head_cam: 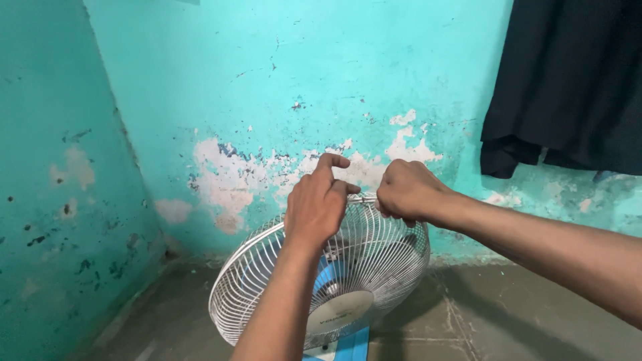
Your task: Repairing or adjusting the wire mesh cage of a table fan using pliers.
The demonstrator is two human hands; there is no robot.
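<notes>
Left hand (315, 204) and right hand (406, 190) pinch the fan guard's (374, 257) top rim — face tilted up.

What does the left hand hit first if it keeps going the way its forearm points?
Probably the peeling turquoise wall behind the fan guard. The left hand already sits at the guard's top rim; the depth beyond is unclear.

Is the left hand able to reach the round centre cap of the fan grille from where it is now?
Probably yes. The left hand grips the grille's top rim, and the centre cap lies lower on the same grille. Only the person's own left forearm crosses in front; nothing else blocks it.
</notes>
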